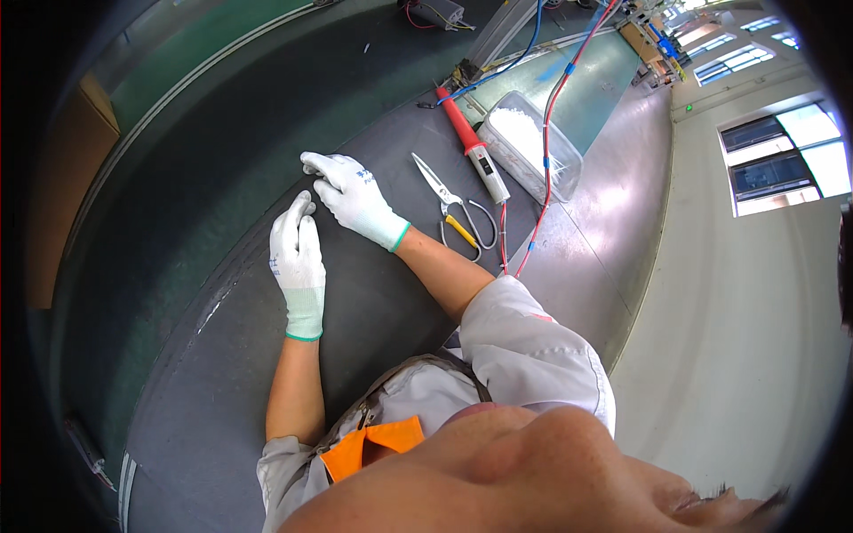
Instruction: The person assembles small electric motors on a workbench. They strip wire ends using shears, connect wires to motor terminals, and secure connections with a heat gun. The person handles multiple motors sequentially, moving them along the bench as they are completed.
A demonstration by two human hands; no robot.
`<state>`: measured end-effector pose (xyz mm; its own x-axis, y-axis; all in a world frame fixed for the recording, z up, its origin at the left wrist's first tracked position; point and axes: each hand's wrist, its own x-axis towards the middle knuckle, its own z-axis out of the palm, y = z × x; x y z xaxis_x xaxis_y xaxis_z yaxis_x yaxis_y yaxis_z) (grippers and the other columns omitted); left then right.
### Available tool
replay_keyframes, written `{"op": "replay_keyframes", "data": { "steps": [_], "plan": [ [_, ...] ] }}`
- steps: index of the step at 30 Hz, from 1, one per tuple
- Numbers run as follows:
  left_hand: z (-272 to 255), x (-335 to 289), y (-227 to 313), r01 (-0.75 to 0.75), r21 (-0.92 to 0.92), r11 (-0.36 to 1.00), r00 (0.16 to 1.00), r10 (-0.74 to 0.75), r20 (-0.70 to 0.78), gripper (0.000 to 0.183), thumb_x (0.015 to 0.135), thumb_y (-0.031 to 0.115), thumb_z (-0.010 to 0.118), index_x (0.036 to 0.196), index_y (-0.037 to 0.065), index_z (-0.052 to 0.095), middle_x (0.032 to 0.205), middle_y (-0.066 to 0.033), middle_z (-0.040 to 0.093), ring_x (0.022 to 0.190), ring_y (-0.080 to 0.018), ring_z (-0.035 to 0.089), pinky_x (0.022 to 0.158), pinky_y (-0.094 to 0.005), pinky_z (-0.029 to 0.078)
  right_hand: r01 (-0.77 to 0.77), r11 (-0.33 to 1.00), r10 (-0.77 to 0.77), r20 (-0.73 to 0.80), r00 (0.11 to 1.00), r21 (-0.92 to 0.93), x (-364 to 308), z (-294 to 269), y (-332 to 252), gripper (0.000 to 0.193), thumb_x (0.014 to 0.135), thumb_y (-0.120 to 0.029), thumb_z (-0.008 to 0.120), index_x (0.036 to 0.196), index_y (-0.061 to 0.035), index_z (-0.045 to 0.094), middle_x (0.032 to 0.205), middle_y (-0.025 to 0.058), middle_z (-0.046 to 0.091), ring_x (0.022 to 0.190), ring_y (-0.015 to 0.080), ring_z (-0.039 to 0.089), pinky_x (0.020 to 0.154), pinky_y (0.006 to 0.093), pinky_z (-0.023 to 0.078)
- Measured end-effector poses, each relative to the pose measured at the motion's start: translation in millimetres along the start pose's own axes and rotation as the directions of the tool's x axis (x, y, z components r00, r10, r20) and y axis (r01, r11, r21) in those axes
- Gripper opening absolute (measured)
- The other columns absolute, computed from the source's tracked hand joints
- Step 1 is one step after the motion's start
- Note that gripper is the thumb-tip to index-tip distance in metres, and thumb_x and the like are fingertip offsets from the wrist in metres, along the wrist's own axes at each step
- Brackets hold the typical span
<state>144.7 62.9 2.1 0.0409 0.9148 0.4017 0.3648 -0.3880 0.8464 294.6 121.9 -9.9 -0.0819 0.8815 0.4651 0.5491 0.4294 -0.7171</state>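
Observation:
Both of my hands wear white knit gloves with green cuffs and rest at the edge of the dark grey work surface (373, 293), close beside a dark green belt. My left hand (298, 249) has its fingers stretched forward, slightly bent at the tips, with nothing visible in them. Just right of it lies my right hand (355, 200), its fingers loosely bent and pointing left, also without any visible object. A narrow gap separates the two. Scissors (456, 213) with one yellow-wrapped handle lie right of my right hand, their blades pointing away.
Beyond the scissors lies a red and grey handheld tool (473, 147) with a red cable (548, 133). A clear plastic tub (569, 178) holds white pieces. Dark green belt (222, 133) runs along the left. A cardboard box (75, 195) stands at far left; a grey device (435, 12) lies on the belt's far part.

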Motion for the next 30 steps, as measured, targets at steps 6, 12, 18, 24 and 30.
{"op": "replay_keyframes", "data": {
  "steps": [6,12,18,24,30],
  "plan": [
    [0.8,0.3,-1.3,0.015,-0.017,1.0,1.0,-0.015,-0.001,0.031,0.106,0.008,0.048,0.131,-0.002,0.063,0.123,-0.0127,0.066,0.113,-0.0208,0.064,0.102,-0.0339,0.048,0.009,1.0,-0.008,-0.007,1.0,0.004,-0.6,-0.4,0.0,0.042,0.091,-0.003,0.058,0.132,-0.0049,0.061,0.111,0.0129,0.07,0.107,0.0318,0.064,0.093,0.0406,0.052],
    [1.5,0.0,-1.4,-0.017,-0.003,1.0,1.0,0.017,-0.01,0.03,0.105,0.007,0.049,0.131,-0.001,0.063,0.122,-0.0126,0.067,0.112,-0.0219,0.065,0.101,-0.0349,0.049,0.024,1.0,-0.024,-0.008,1.0,0.008,-0.1,-0.4,-0.7,0.041,0.09,-0.004,0.058,0.131,-0.004,0.06,0.109,0.0132,0.069,0.105,0.0348,0.064,0.093,0.0442,0.051],
    [1.1,0.0,0.7,0.0,-0.021,1.0,1.0,0.0,-0.021,0.03,0.103,0.004,0.051,0.13,0.001,0.064,0.119,-0.0123,0.067,0.11,-0.0238,0.065,0.098,-0.0364,0.051,0.005,1.0,-0.005,0.004,1.0,-0.007,-0.4,-0.5,-1.1,0.042,0.091,-0.004,0.058,0.133,-0.0046,0.061,0.113,0.0128,0.07,0.108,0.0319,0.064,0.094,0.0405,0.052],
    [2.1,0.2,-0.6,0.01,-0.012,1.0,1.0,-0.011,-0.026,0.03,0.103,0.004,0.052,0.13,0.001,0.064,0.119,-0.0126,0.067,0.11,-0.0235,0.065,0.098,-0.0364,0.051,-0.003,1.0,0.004,0.021,1.0,-0.028,0.0,-1.6,-2.3,0.042,0.091,-0.005,0.058,0.133,-0.0051,0.061,0.113,0.012,0.07,0.109,0.0317,0.063,0.095,0.0405,0.051],
    [3.2,-0.4,-2.7,0.01,-0.028,1.0,1.0,-0.011,-0.03,0.03,0.102,0.004,0.052,0.13,0.001,0.064,0.119,-0.0127,0.067,0.11,-0.0236,0.065,0.098,-0.0365,0.05,-0.001,1.0,0.002,0.01,1.0,-0.023,-0.9,-0.7,-0.6,0.042,0.091,-0.005,0.058,0.132,-0.0056,0.061,0.113,0.0119,0.07,0.108,0.0316,0.064,0.095,0.0403,0.051]
  ]
}}
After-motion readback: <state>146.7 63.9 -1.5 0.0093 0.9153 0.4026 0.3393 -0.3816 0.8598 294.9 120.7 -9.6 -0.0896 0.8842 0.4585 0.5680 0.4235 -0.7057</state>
